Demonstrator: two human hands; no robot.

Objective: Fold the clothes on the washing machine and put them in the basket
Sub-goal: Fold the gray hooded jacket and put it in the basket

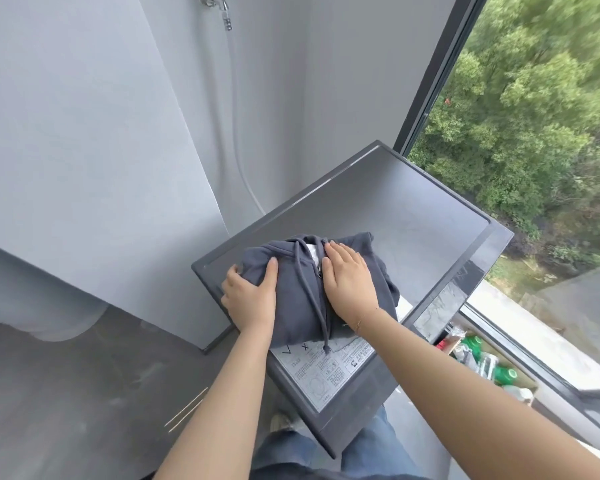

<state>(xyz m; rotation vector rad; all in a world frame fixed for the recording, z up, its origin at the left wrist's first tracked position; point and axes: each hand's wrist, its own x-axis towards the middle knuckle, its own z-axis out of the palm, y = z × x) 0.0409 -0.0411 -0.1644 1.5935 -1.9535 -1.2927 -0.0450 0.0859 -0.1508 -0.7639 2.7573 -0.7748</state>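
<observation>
A: Where is room lying open on the dark grey flat top of the washing machine?

B: The far half is showing bare, from the folded dark grey hooded sweatshirt out to the raised rim.

A: What is crowding the sides?

B: The pale grey wall is standing close on the left, with a thin white hose hanging down behind. The black-framed window is closing off the right.

A: And the near edge?

B: The sweatshirt is taking up the near left part, overlapping a white printed instruction sticker.
</observation>
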